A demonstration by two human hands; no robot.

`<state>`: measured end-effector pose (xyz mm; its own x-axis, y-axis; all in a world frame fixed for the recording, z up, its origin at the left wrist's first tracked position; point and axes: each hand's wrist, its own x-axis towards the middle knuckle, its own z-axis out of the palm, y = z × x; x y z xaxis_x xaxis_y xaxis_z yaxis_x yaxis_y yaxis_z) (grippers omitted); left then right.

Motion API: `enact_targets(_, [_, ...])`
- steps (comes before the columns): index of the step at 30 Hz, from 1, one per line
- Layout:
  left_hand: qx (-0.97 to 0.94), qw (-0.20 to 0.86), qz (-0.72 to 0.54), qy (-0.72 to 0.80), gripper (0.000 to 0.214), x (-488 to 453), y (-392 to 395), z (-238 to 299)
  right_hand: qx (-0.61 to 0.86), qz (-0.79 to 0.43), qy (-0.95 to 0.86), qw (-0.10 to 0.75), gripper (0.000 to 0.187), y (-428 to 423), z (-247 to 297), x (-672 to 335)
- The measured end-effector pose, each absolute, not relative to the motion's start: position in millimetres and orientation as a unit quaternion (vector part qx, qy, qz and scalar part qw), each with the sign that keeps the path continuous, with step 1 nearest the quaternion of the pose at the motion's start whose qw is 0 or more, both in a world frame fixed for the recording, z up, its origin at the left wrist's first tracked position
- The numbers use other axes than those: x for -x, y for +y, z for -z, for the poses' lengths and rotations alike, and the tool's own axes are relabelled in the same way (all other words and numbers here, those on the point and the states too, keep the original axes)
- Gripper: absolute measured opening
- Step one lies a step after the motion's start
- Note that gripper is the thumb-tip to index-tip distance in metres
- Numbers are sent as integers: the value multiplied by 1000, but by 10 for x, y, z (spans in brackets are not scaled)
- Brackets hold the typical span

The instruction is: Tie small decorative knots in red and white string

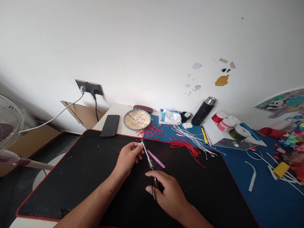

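My right hand (169, 193) grips a pair of scissors (150, 161) by the handles, its blades pointing up and away from me. At the blade tips, my left hand (128, 156) pinches a small white knotted piece of cord (141, 144), and a bit of red shows just beyond it. The fingers partly hide this piece. A slender purple tool (156, 160) lies on the black mat (95, 177) right beside the blades. Past the hands, a round woven basket (127, 123) holds several small white and red pieces.
Red cords (187, 147) and white cords (194, 137) spread over the mat's far edge. A phone (110, 125) lies at the left. Behind stand a tissue pack (169, 117), a black thermos (203, 112) and thread spools (239, 132). Paper scraps (281, 169) litter the right side.
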<state>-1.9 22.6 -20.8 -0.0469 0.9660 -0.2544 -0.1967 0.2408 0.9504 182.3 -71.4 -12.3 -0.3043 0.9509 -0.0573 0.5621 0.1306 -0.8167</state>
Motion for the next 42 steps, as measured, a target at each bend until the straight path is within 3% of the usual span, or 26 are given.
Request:
enact_targets(7, [-360, 598, -511, 502, 36, 22, 217, 187, 529, -417, -684, 279, 47, -711, 156, -1882])
enact_targets(13, [-360, 607, -511, 490, 39, 15, 192, 104, 553, -363, -698, 275, 42, -572, 2, -2085])
enact_targets(17, [-364, 616, -502, 486, 40, 5, 175, 79, 579, -318, -719, 216, 41, -474, -138, -2310])
enact_targets(23, [-367, 639, -478, 478, 40, -10, 151, 88, 556, -249, -793, 31, 43, -445, -271, -2509])
enact_targets(27, [-374, 647, -467, 472, 40, -4, 148, 117, 545, -229, -807, -10, 42, -435, -380, -2547])
enact_targets(37, [-394, 663, -442, 459, 39, -19, 132, 89, 534, -227, -814, 23, 27, -471, -446, -2553])
enact_targets(42, [-413, 666, -431, 447, 38, -30, 113, 75, 520, -255, -814, 49, 30, -476, -527, -2446])
